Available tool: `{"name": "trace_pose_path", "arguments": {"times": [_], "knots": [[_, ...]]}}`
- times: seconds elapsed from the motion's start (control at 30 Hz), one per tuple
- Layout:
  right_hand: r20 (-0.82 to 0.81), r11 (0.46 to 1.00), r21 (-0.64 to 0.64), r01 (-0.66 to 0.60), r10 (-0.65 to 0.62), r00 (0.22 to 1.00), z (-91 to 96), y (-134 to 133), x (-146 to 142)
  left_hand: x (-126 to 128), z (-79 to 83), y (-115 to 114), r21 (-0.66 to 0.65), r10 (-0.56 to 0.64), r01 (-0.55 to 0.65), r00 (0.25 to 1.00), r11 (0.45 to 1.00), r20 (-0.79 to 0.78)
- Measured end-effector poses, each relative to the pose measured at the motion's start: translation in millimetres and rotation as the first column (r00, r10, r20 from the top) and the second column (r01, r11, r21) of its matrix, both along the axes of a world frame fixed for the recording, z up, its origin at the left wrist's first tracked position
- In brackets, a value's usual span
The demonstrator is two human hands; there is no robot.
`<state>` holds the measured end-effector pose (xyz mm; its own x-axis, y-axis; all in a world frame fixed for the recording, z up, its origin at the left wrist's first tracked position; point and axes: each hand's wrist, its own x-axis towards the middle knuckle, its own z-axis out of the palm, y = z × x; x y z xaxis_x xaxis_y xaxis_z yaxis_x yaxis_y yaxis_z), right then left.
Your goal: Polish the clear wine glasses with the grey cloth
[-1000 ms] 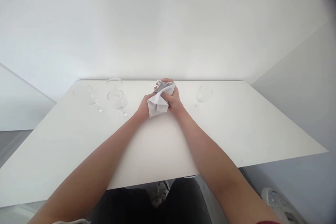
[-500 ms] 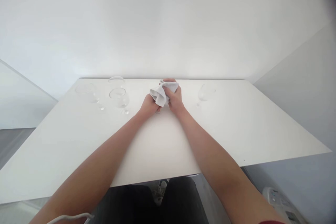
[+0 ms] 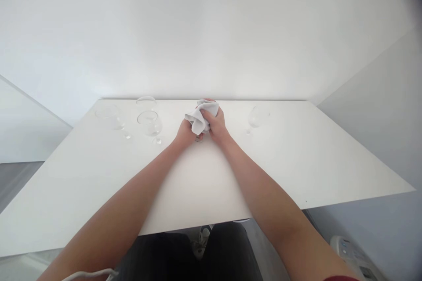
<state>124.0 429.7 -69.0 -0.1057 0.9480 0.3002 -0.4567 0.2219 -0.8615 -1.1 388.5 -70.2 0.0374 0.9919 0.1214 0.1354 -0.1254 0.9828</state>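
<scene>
A white cloth [image 3: 199, 118] is bunched between my two hands near the far side of the table. My right hand [image 3: 216, 123] is closed on the cloth, its thumb pressed on top. My left hand [image 3: 187, 134] is wrapped round the lower part of a wine glass. Just below those fingers shows the glass's clear round foot [image 3: 198, 140]; cloth and hands hide the rest of it.
Left on the white table [image 3: 198, 184] stand several clear wine glasses, including a near one [image 3: 150, 124] and one farther left [image 3: 114, 118]. Another wine glass [image 3: 259, 117] is to the right. A white wall rises behind the table.
Both hands and the cloth have shifted slightly left. The cloth's folds have changed, and more of the glass foot shows under my left hand.
</scene>
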Motion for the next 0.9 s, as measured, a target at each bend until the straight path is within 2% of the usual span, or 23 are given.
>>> {"name": "trace_pose_path", "arguments": {"times": [0.07, 0.2, 0.27, 0.33, 0.43, 0.5, 0.57, 0.63, 0.7, 0.73, 0.8, 0.9], "knots": [[-0.039, 0.999, -0.032, -0.012, 0.011, 0.999, 0.3, 1, 5, 0, 1.2, -1, -0.041, -0.044, 0.044, 0.999, 0.998, 0.004], [-0.179, 0.989, -0.135, -0.065, 0.040, 0.983, -2.6, 8, 18, -2, 7.1, -4, -0.122, -0.265, 0.267, 0.964, 0.956, 0.034], [-0.197, 0.987, -0.122, -0.101, 0.076, 0.977, -3.7, 8, 19, -4, 7.3, -3, -0.125, -0.319, 0.329, 0.943, 0.936, 0.091], [-0.166, 0.989, -0.040, -0.140, 0.131, 0.977, -3.1, 6, 14, -6, 4.7, -1, -0.111, -0.266, 0.284, 0.952, 0.952, 0.153], [-0.082, 0.987, 0.052, -0.155, 0.159, 0.984, 0.5, 0, 6, -6, -0.5, 2, -0.092, -0.106, 0.124, 0.977, 0.988, 0.183], [-0.057, 0.985, 0.043, -0.165, 0.167, 0.984, 3.3, -2, 7, -6, -1.8, 2, -0.088, -0.106, 0.124, 0.977, 0.988, 0.185], [-0.098, 0.973, 0.014, -0.229, 0.229, 0.968, 5.2, -2, 12, -5, -0.7, -1, -0.113, -0.246, 0.275, 0.945, 0.955, 0.217], [-0.200, 0.952, 0.001, -0.305, 0.299, 0.933, 6.0, 0, 18, -5, 1.6, -3, -0.165, -0.400, 0.453, 0.874, 0.876, 0.276], [-0.285, 0.938, 0.000, -0.346, 0.331, 0.899, 5.4, 3, 21, -6, 3.6, -3, -0.200, -0.470, 0.538, 0.829, 0.819, 0.304], [-0.297, 0.937, -0.014, -0.348, 0.329, 0.896, 4.5, 5, 21, -6, 4.2, -2, -0.200, -0.468, 0.537, 0.828, 0.819, 0.308], [-0.270, 0.950, -0.091, -0.299, 0.265, 0.926, 2.1, 9, 19, -7, 4.2, 0, -0.173, -0.413, 0.476, 0.859, 0.862, 0.303], [-0.184, 0.970, -0.211, -0.124, 0.085, 0.979, -1.1, 12, 13, -6, 2.9, 2, -0.135, -0.315, 0.362, 0.907, 0.922, 0.281]]}}
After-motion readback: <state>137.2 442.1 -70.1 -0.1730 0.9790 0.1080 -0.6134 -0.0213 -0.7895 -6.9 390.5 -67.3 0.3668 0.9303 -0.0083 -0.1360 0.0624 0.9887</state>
